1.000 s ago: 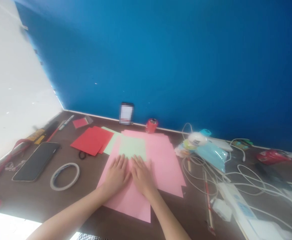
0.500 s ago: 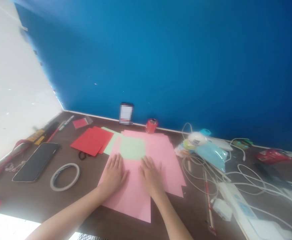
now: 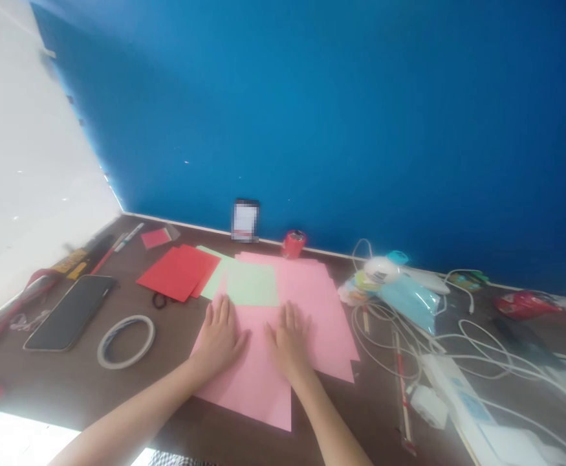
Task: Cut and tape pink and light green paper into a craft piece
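Note:
My left hand point(image 3: 218, 335) lies flat on a pink sheet of paper point(image 3: 258, 382), fingers stretched forward. On the same sheet's right side rests my right hand point(image 3: 287, 340), palm down with its fingers out. Just beyond the fingertips, a light green piece of paper point(image 3: 252, 283) lies on the pink sheet. More pink sheets point(image 3: 331, 336) are spread underneath to the right. Red paper squares point(image 3: 173, 273) and another light green sheet point(image 3: 211, 285) lie to the left, partly overlapping.
A roll of tape point(image 3: 126, 342) and a phone point(image 3: 69, 314) lie on the left. A red can point(image 3: 294, 244) stands by the blue wall point(image 3: 331, 129). On the right are a white power strip point(image 3: 462, 395), tangled cables and a blue plastic packet point(image 3: 413, 301).
The light green piece has shifted slightly left on the pink sheet. My right hand has moved a little left; the left hand stays nearly in place.

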Motion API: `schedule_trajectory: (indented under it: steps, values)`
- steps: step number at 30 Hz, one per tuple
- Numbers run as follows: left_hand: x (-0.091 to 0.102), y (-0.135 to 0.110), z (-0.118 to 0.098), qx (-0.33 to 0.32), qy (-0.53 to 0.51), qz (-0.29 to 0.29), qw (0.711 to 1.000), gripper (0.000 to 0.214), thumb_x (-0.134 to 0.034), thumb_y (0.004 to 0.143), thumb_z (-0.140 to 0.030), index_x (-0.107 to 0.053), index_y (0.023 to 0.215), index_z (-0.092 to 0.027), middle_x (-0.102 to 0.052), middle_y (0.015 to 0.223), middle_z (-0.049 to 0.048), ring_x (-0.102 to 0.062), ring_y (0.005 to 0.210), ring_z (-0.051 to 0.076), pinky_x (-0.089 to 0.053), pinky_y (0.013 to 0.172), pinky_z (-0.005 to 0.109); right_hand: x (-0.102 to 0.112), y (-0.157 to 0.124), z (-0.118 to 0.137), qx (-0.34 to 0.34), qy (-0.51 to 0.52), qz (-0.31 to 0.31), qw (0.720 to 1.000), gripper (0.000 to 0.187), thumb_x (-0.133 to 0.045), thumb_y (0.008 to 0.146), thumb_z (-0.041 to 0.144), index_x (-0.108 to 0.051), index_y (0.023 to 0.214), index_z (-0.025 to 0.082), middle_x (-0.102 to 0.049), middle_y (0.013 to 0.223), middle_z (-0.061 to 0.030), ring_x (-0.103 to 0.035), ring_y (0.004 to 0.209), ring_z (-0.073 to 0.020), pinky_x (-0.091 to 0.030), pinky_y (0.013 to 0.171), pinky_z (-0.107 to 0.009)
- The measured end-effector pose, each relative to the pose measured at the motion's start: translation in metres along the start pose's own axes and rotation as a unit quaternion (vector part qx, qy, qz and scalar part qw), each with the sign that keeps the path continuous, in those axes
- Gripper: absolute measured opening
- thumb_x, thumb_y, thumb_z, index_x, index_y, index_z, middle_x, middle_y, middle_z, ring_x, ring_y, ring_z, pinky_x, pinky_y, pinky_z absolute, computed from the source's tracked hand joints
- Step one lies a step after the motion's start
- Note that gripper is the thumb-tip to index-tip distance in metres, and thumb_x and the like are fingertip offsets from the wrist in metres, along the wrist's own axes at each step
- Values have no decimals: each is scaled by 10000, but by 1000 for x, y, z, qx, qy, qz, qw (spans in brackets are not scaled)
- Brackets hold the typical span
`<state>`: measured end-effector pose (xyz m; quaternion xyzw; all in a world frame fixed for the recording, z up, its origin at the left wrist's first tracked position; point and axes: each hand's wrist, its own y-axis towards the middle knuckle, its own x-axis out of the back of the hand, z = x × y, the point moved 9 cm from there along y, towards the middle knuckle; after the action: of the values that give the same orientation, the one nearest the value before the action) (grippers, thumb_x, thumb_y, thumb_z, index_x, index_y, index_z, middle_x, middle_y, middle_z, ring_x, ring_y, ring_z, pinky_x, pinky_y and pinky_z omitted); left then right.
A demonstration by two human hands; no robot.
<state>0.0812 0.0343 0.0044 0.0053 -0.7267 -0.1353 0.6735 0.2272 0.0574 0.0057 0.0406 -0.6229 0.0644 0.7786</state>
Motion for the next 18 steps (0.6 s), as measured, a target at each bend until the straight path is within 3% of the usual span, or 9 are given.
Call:
schedule_trajectory:
  steps: [4,8,11,14,18]
  values:
    - [1,0,-3,-22,10,-9,1000,659,-259,877,-436,-320,1319,48,-325,1372,270,-148,1330,367,-187,1029,540,-4,-1,23,97,43,20,994,624,-190,905,443,-156,1411,78,-134,1482,-109,-46,1368,-231,-26,1093,-486]
    - [8,-2,-17,-75,21,-16,997,497,-306,858,-225,-371,1293,5,-347,1368,244,-150,1332,358,-177,1025,559,-4,-6,45,167,60,62,982,542,-166,922,406,-103,1424,212,-221,1468,-39,-126,1361,-197,14,1085,-515]
    - [13,-1,-27,-109,-1,-3,994,488,-269,834,-91,-350,1315,-61,-391,1359,188,-239,1318,296,-211,1034,508,1,-7,47,165,67,64,982,530,-171,924,394,-114,1422,221,-268,1451,-43,-163,1353,-203,21,1075,-537]
    - [14,0,-30,-132,-43,21,990,506,-264,842,-88,-299,1346,-115,-450,1322,137,-314,1285,240,-244,1035,450,4,-8,52,186,82,60,977,526,-196,922,373,-133,1420,213,-284,1445,-48,-185,1347,-195,-20,1088,-509]
    - [13,0,-28,-136,-59,29,988,513,-269,838,-84,-285,1349,-121,-444,1322,127,-308,1279,245,-229,1037,462,4,-9,56,203,91,58,973,543,-226,916,346,-96,1424,205,-294,1441,-58,-218,1335,-183,-73,1094,-483]
